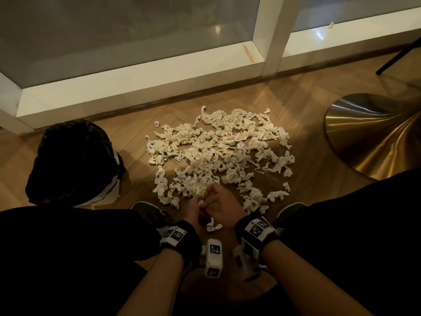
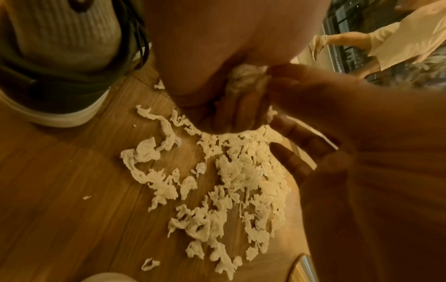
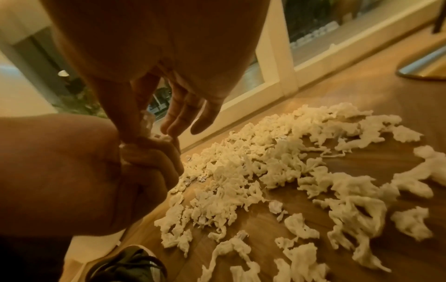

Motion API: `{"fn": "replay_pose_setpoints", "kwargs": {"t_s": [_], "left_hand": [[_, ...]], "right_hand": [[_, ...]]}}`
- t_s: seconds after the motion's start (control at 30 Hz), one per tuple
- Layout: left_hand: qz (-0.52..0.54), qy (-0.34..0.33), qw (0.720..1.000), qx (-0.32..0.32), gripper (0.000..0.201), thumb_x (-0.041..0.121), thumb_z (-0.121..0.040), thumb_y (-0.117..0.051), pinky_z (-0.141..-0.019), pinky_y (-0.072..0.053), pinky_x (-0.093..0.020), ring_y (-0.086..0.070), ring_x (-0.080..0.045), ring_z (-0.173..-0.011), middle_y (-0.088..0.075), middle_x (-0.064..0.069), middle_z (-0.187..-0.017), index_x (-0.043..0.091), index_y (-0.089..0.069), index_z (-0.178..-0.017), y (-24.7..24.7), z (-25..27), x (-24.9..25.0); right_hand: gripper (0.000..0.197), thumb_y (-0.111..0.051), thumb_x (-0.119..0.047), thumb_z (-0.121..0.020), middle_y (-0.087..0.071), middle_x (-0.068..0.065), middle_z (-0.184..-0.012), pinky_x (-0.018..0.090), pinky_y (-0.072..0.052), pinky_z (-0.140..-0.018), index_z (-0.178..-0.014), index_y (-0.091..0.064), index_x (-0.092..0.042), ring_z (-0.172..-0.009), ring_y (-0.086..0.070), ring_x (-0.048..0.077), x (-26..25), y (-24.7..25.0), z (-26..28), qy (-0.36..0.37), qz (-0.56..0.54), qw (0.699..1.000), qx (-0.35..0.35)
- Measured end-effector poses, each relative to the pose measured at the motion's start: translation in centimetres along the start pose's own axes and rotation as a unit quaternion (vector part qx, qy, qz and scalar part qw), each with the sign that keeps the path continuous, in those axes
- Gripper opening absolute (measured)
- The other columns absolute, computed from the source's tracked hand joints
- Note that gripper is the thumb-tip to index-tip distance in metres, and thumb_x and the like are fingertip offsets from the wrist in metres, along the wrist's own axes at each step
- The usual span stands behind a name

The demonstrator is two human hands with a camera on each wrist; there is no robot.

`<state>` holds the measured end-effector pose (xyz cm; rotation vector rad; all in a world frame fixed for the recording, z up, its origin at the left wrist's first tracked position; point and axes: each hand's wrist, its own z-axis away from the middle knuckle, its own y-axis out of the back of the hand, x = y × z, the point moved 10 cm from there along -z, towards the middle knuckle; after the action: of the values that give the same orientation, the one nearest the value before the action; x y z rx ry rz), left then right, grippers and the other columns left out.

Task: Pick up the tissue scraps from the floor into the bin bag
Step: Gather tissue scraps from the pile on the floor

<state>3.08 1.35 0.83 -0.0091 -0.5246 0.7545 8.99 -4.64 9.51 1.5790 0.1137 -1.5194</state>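
Pale scraps [image 1: 218,153] cover the floor [image 1: 307,124] at mid-frame. Left hand [image 1: 193,209] clenches a wad; right hand [image 1: 222,205] pinches another in. Gathering step; next, carry it to the bag [image 1: 73,160] at left.

1. Both forearms are bare; each wrist wears a black band [image 1: 185,241] carrying white box-shaped camera modules [image 1: 213,257] printed with black-and-white square marker patterns.
2. The legs are covered in black trousers [image 1: 68,258] (plain, no visible markings).
3. The 2 shoes [image 1: 151,212] are dark knit trainers with dark laces and pale soles.
4. A ribbed grey sock [image 2: 70,32] shows above the shoe collar.
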Motion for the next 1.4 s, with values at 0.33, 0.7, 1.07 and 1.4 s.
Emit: {"fn": "replay_pose_setpoints", "kwargs": {"t_s": [0.33, 0.7, 1.07, 1.4], "left_hand": [[-0.019, -0.033, 0.999, 0.011, 0.028, 0.013, -0.097, -0.043, -0.044, -0.044, -0.023, -0.052, -0.018, -0.06, -0.054, -0.011, -0.069, 0.005, -0.057, -0.075, 0.2, 0.3, 0.3], [-0.096, -0.005, 0.995, -0.011, 0.028, 0.023, -0.096, -0.046, -0.046, -0.041, -0.022, -0.055, -0.016, -0.055, -0.059, -0.006, -0.066, 0.011, -0.062, -0.077, 0.4, -0.2, 0.1], [-0.125, -0.03, 0.991, -0.033, 0.022, 0.014, -0.097, -0.045, -0.046, -0.046, -0.022, -0.06, -0.012, -0.055, -0.063, -0.005, -0.072, 0.01, -0.06, -0.083, -0.7, -0.5, 0.9], [-0.007, 0.023, 0.998, -0.059, 0.025, 0.03, -0.093, -0.051, -0.057, -0.049, -0.03, -0.064, -0.023, -0.07, -0.064, -0.012, -0.08, 0.009, -0.065, -0.096, 0.2, -1.0, 0.5]], "right_hand": [[0.015, -0.065, -0.002, -0.074, -0.07, 0.005, -0.09, 0.034, -0.052, -0.078, -0.083, -0.074, -0.008, -0.083, -0.062, 0.021, -1.8, 0.0, 0.0, 0.052, 0.064, 0.997, 0.011], [0.006, -0.075, -0.012, -0.072, -0.065, -0.001, -0.087, 0.013, -0.033, -0.079, -0.076, -0.072, -0.015, -0.082, -0.046, -0.001, 0.3, 0.5, -0.3, -0.036, 0.034, 0.999, -0.017], [0.023, -0.067, -0.025, -0.078, -0.044, -0.004, -0.105, 0.032, -0.047, -0.086, -0.098, -0.056, -0.019, -0.099, -0.047, 0.015, 1.4, 0.8, -0.7, -0.054, 0.112, 0.992, 0.012], [0.034, -0.071, -0.025, -0.077, -0.061, 0.004, -0.114, 0.038, -0.043, -0.09, -0.109, -0.069, -0.016, -0.107, -0.047, 0.023, -1.2, -0.7, -0.4, 0.064, 0.191, 0.98, -0.008]]}}
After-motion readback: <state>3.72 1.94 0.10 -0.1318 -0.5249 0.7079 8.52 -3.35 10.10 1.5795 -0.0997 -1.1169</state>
